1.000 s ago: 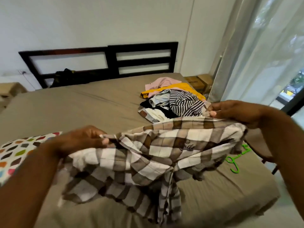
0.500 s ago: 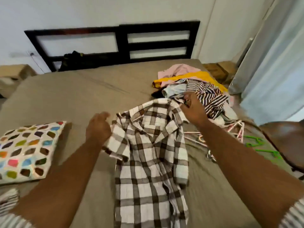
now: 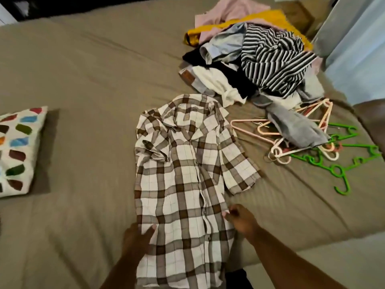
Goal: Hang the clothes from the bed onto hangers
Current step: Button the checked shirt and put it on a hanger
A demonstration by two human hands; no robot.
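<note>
While they held the collar before, both hands now sit low on the checked shirt (image 3: pixel 183 184), flat on the bed (image 3: pixel 83 80). The left hand (image 3: pixel 136 236) and right hand (image 3: pixel 239 221) curl their fingers and pinch its side edges. Its hem is cut off; the clothes pile (image 3: pixel 270 59) hides some hangers (image 3: pixel 279 153).

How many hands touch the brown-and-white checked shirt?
2: the left hand holds the lower left edge of the brown-and-white checked shirt; the right hand pinches its lower right edge. Both show fully.
</note>
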